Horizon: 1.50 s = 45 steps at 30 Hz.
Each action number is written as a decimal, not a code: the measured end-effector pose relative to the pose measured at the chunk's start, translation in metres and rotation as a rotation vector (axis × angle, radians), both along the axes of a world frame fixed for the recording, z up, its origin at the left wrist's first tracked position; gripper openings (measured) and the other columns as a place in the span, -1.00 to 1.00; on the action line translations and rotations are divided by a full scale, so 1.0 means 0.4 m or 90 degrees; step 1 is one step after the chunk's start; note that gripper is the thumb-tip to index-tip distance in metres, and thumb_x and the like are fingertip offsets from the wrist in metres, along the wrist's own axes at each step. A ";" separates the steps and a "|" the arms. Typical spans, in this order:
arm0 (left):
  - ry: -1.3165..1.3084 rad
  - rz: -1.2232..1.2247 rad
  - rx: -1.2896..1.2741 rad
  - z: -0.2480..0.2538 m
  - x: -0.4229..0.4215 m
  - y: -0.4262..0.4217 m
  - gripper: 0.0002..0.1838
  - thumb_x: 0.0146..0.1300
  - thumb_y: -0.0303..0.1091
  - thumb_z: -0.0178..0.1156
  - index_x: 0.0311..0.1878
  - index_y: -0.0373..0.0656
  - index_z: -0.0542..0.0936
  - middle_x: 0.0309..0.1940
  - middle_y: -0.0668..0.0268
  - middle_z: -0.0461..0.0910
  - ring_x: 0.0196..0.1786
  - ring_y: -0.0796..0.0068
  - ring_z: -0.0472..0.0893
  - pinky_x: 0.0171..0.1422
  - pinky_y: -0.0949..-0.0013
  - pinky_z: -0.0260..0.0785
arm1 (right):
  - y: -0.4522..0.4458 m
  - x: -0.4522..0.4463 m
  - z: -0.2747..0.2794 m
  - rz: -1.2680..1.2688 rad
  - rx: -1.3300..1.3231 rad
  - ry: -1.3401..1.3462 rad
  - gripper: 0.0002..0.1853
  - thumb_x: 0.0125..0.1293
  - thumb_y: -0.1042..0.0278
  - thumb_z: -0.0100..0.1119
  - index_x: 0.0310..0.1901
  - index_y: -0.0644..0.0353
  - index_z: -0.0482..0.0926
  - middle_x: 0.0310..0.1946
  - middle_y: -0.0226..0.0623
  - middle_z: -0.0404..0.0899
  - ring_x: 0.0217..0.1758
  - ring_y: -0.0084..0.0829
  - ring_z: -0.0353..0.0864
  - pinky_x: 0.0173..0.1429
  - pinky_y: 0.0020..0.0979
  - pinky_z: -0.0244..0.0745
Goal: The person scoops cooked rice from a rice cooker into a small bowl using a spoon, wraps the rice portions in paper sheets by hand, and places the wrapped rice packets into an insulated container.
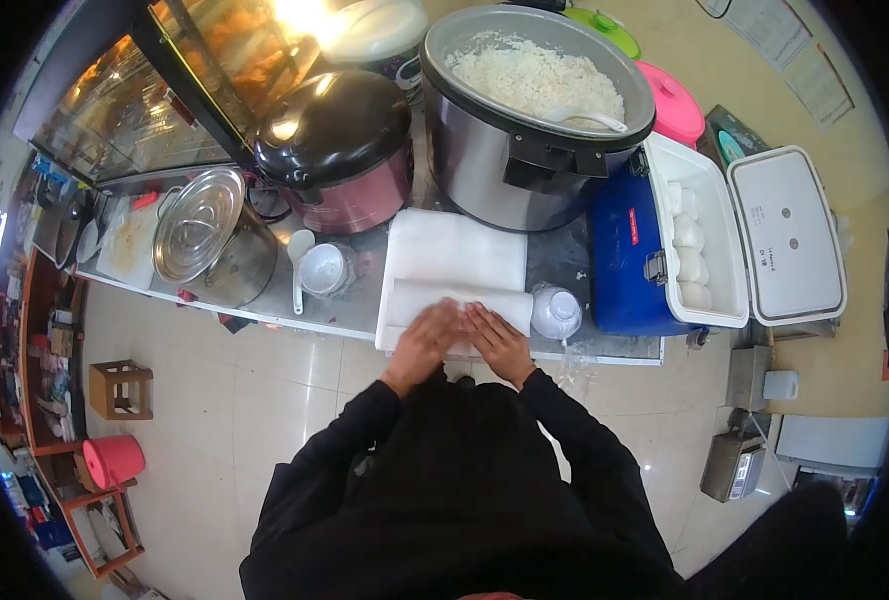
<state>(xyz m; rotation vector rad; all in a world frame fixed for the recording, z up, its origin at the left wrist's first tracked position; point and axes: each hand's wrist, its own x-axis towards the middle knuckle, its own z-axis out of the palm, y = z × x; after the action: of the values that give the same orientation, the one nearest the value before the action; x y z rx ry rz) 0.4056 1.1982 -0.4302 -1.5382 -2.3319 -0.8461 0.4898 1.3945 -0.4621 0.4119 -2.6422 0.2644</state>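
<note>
A stack of white paper sheets [455, 245] lies on the metal counter in front of me. Across its near part runs a folded or rolled layer of white paper [415, 300]. My left hand [428, 338] rests on this layer, its outstretched fingertips slightly blurred. Beside it, my right hand [500, 342] lies flat with fingers extended over the paper. The fingertips of both hands nearly meet. Whatever lies under the hands or inside the fold is hidden. Just right of the paper stands a stack of white bowls or cups [556, 312] in clear plastic.
Behind the paper stands a large cooker of rice [535, 75]. A pink cooker [355, 190], a lidded steel pot [210, 240], a white spoon [299, 270] and another white cup stack [323, 268] are left. An open blue cooler [630, 255] holding white rounded packets is right.
</note>
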 end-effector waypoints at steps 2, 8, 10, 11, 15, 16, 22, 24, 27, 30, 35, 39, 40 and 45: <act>0.017 0.017 -0.029 -0.041 -0.044 -0.035 -0.54 0.18 -0.39 0.17 0.18 -0.25 0.57 0.28 0.12 0.51 0.37 0.18 0.47 0.41 0.16 0.35 | 0.023 0.002 0.016 0.007 -0.008 0.036 -0.57 0.23 0.39 0.25 0.16 0.20 0.60 0.27 -0.24 0.54 0.33 -0.34 0.55 0.29 -0.34 0.54; -0.088 0.037 -0.027 -0.073 -0.096 -0.080 -0.62 0.14 -0.42 0.20 0.07 -0.13 0.62 0.03 0.24 0.64 0.11 0.22 0.62 0.16 0.21 0.47 | 0.080 0.018 -0.032 -0.056 -0.148 -0.012 -0.70 0.18 0.53 0.27 -0.02 0.09 0.66 -0.09 -0.34 0.70 0.01 -0.26 0.70 0.00 -0.31 0.63; -0.161 0.042 -0.023 -0.061 -0.131 -0.060 -0.71 0.15 -0.43 0.22 -0.02 -0.06 0.64 -0.10 0.28 0.68 0.03 0.21 0.64 0.06 0.18 0.47 | 0.074 -0.007 -0.008 -0.084 -0.221 -0.050 -0.68 0.16 0.52 0.29 -0.02 0.08 0.62 -0.15 -0.30 0.69 -0.07 -0.21 0.70 -0.07 -0.25 0.60; -0.203 0.038 -0.018 -0.066 -0.149 -0.054 -0.74 0.14 -0.41 0.25 -0.06 -0.06 0.64 -0.14 0.28 0.68 0.01 0.19 0.63 0.04 0.16 0.46 | 0.069 -0.020 0.004 -0.146 -0.240 -0.112 -0.66 0.15 0.51 0.31 -0.01 0.08 0.59 -0.18 -0.27 0.68 -0.09 -0.18 0.69 -0.09 -0.21 0.58; -0.421 0.064 -0.063 -0.048 -0.222 -0.031 -0.73 0.08 -0.29 0.39 -0.15 -0.10 0.60 -0.24 0.25 0.64 -0.03 0.11 0.60 0.02 0.11 0.43 | 0.065 -0.100 0.064 -0.286 -0.259 -0.333 -0.55 0.10 0.43 0.38 0.04 0.06 0.47 -0.28 -0.22 0.65 -0.11 -0.10 0.65 -0.14 -0.11 0.52; -0.487 0.078 -0.091 -0.033 -0.238 -0.021 -0.69 0.05 -0.25 0.43 -0.17 -0.11 0.59 -0.25 0.23 0.63 -0.03 0.09 0.60 0.03 0.09 0.43 | 0.067 -0.122 0.077 -0.296 -0.250 -0.379 -0.52 0.08 0.40 0.40 0.05 0.05 0.45 -0.30 -0.21 0.65 -0.10 -0.09 0.65 -0.14 -0.09 0.51; -0.012 0.020 -0.311 0.014 -0.307 0.090 -0.52 -0.22 -0.21 0.56 -0.18 -0.06 0.60 -0.22 0.27 0.58 0.04 0.13 0.61 -0.05 0.13 0.44 | 0.077 -0.227 0.099 -0.236 0.128 -0.328 -0.60 0.03 0.19 0.45 -0.08 0.08 0.62 -0.09 -0.23 0.60 0.09 -0.17 0.56 -0.06 -0.03 0.56; -0.039 0.002 -0.371 -0.026 -0.321 0.111 -0.51 -0.26 -0.25 0.55 -0.17 -0.06 0.62 -0.25 0.25 0.62 -0.08 0.17 0.66 -0.13 0.18 0.43 | 0.091 -0.241 0.103 -0.191 0.107 -0.437 -0.66 0.03 0.18 0.43 -0.15 0.08 0.64 -0.03 -0.23 0.55 0.13 -0.19 0.53 -0.03 -0.07 0.57; -0.017 0.077 -0.382 -0.017 -0.270 0.116 -0.60 -0.17 -0.34 0.48 -0.18 -0.12 0.61 -0.30 0.20 0.64 -0.19 0.16 0.68 -0.12 0.18 0.45 | 0.077 -0.203 0.078 -0.224 0.031 -0.396 -0.71 0.07 0.20 0.36 -0.17 0.08 0.63 0.03 -0.23 0.50 0.16 -0.22 0.50 -0.05 -0.14 0.59; -0.041 0.187 -0.322 -0.040 -0.163 0.078 -0.63 -0.07 -0.41 0.39 -0.13 -0.20 0.58 -0.30 0.15 0.64 -0.26 0.14 0.68 -0.09 0.16 0.50 | 0.017 -0.100 0.002 -0.291 0.015 -0.152 -0.81 0.13 0.30 0.26 -0.20 0.07 0.58 -0.10 -0.31 0.48 0.04 -0.25 0.51 -0.19 -0.24 0.60; -0.086 0.283 -0.227 -0.036 -0.033 0.072 -0.32 -0.01 -0.34 0.36 0.26 -0.27 0.45 -0.06 0.02 0.58 -0.29 0.13 0.68 -0.15 0.20 0.55 | -0.059 -0.043 -0.056 -0.330 -0.123 -0.008 -0.76 0.09 0.40 0.28 -0.16 0.14 0.62 -0.22 -0.33 0.45 -0.09 -0.26 0.51 -0.19 -0.27 0.58; -0.070 0.206 -0.261 0.061 -0.049 0.127 -0.13 -0.06 -0.22 0.44 0.40 -0.09 0.36 0.03 0.00 0.53 -0.29 0.09 0.69 -0.18 0.17 0.56 | -0.077 -0.024 -0.001 -0.299 -0.186 -0.025 -0.62 0.07 0.46 0.27 0.00 0.19 0.64 -0.13 -0.32 0.47 -0.02 -0.24 0.52 -0.13 -0.27 0.59; -0.070 0.184 -0.302 0.035 -0.074 0.146 -0.13 -0.08 -0.19 0.46 0.39 -0.04 0.38 0.01 0.01 0.54 -0.28 0.08 0.69 -0.18 0.14 0.56 | -0.081 -0.022 0.022 -0.308 -0.144 -0.061 -0.59 0.06 0.47 0.27 0.02 0.21 0.63 -0.09 -0.32 0.47 0.01 -0.24 0.52 -0.13 -0.28 0.60; -0.179 0.088 -0.188 0.032 -0.133 0.124 -0.26 -0.11 -0.15 0.50 0.25 0.18 0.49 0.02 0.20 0.58 -0.19 0.07 0.71 -0.15 0.11 0.57 | -0.070 -0.028 0.057 -0.325 -0.105 -0.182 -0.54 0.08 0.55 0.23 0.10 0.26 0.61 0.04 -0.27 0.55 0.05 -0.18 0.59 -0.08 -0.29 0.62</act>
<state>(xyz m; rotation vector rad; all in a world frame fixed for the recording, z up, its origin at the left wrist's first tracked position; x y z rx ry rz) 0.3522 1.2476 -0.4176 -1.4145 -2.8394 -0.7531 0.4784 1.3666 -0.4394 -0.3803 -2.8571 0.3918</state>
